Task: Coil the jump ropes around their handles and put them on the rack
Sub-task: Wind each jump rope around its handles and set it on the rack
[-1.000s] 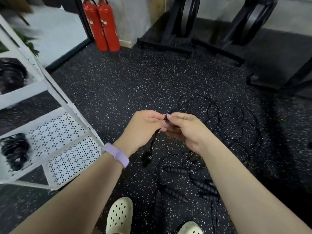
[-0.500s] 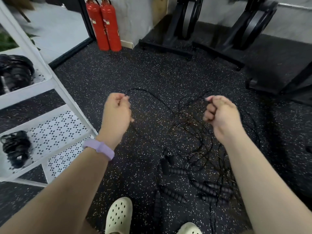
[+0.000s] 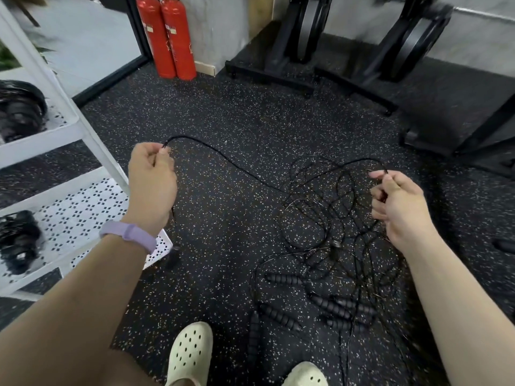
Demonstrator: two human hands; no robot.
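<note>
A thin black jump rope (image 3: pixel 223 160) stretches between my two hands above the speckled floor. My left hand (image 3: pixel 152 185) pinches one part of it near the white rack (image 3: pixel 92 151). My right hand (image 3: pixel 398 207) grips another part at the right. Below them a tangle of black ropes (image 3: pixel 328 218) lies on the floor with several ribbed black handles (image 3: pixel 281 316). One handle (image 3: pixel 172 257) hangs below my left hand. Coiled black ropes (image 3: pixel 16 240) lie on the rack's lower shelf, and more (image 3: pixel 19 110) on the shelf above.
Two red fire extinguishers (image 3: pixel 167 37) stand at the back wall. Black exercise machines (image 3: pixel 362 59) line the far side, with another frame at the right. My feet in pale clogs (image 3: pixel 189 355) stand just before the rope pile. The rack's leg is close to my left hand.
My hands were together pinching the rope at one spot. They have pulled apart sideways, left hand toward the rack and right hand outward, stretching the rope between them.
</note>
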